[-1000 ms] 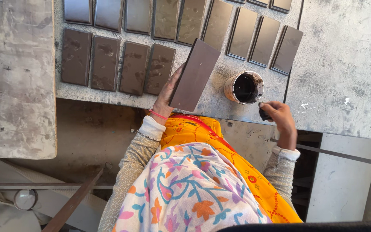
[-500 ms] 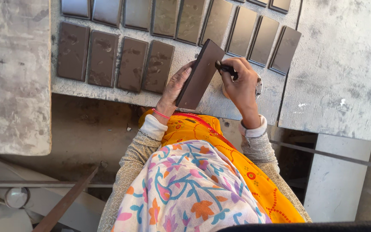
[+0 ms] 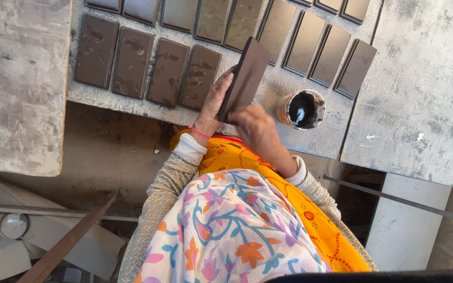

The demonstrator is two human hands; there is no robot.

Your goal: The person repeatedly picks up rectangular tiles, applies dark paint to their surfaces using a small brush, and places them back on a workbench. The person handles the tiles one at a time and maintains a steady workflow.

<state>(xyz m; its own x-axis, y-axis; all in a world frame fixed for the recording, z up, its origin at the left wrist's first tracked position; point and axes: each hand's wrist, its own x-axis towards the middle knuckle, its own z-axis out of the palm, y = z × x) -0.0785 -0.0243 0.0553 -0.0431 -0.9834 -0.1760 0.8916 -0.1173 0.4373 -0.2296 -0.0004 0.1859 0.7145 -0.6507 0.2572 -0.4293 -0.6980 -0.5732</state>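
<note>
The left hand (image 3: 217,99) is holding a dark brown rectangular slab (image 3: 245,78) tilted up on edge above the near part of the grey worktop (image 3: 321,139), its fingers (image 3: 225,84) wrapping the slab's left long side. The slab is looking flat, thin and evenly chocolate-coloured, with a slightly darker face turned to the right. The right hand (image 3: 255,126) is pressing against the slab's lower end; whether its fingers are pinching anything cannot be told from here.

Just right of the hands, one small round tin (image 3: 301,109) is standing upright on the worktop, holding black liquid that is catching a glint of light.

On the worktop four matt brown slabs (image 3: 148,65) are lying side by side in the near row to the left, blotchy on top. Three smoother, shinier slabs (image 3: 331,55) are lying in a slanted row to the right, beyond the tin. A farther row is running along the upper edge, partly cut off, so its count cannot be told.
</note>
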